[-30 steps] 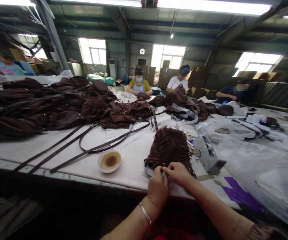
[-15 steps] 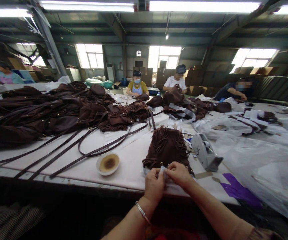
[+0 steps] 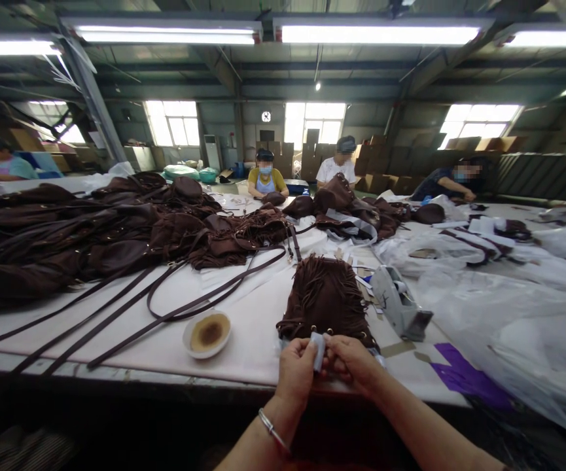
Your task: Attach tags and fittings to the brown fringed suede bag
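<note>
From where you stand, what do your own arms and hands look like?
The left hand and right hand are human, without gloves. A thin, shiny, silver-coloured bangle circles the left wrist; the right wrist shows none. No sleeve covers the visible part of either forearm.

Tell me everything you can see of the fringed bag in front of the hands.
The bag is dark brown and suede-looking, with long fringe along its sides. It lies on the pale tabletop. Gold-toned rings dot its near edge. There, the left hand pinches a small pale piece beside the right hand; contact with the bag is unclear.
</note>
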The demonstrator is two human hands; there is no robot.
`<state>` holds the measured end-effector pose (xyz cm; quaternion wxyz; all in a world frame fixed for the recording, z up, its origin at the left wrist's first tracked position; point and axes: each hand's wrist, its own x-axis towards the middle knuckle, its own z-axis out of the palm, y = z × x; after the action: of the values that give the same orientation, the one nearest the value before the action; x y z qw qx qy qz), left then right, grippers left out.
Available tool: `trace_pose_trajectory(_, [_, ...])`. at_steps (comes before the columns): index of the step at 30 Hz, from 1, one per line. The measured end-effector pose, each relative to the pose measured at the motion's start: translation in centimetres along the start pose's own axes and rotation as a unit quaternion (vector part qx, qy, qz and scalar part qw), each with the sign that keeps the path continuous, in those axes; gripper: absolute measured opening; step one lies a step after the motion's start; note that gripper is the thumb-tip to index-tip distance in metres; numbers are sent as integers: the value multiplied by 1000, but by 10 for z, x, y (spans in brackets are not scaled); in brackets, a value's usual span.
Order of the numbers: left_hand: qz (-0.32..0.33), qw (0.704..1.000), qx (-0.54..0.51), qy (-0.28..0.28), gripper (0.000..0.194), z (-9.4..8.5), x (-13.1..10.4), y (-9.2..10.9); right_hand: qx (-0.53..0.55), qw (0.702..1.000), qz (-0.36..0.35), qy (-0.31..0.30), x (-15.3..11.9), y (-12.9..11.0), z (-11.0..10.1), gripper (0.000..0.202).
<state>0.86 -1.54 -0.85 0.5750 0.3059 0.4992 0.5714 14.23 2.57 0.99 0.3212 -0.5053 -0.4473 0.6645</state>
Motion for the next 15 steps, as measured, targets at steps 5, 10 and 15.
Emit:
trace_pose_trajectory(5, [-15, 999, 0, -29, 48, -7, -12, 7, 18, 1000, 5, 12, 9, 3, 6, 48])
trace_pose_trajectory(10, [-94, 995, 11, -28, 42, -14, -30, 10, 14, 1000, -20, 16, 11, 11, 9, 46])
trace_pose_trajectory(15, [-69, 997, 27, 5, 48, -12, -29, 5, -36, 997, -56, 29, 3, 10, 10, 39])
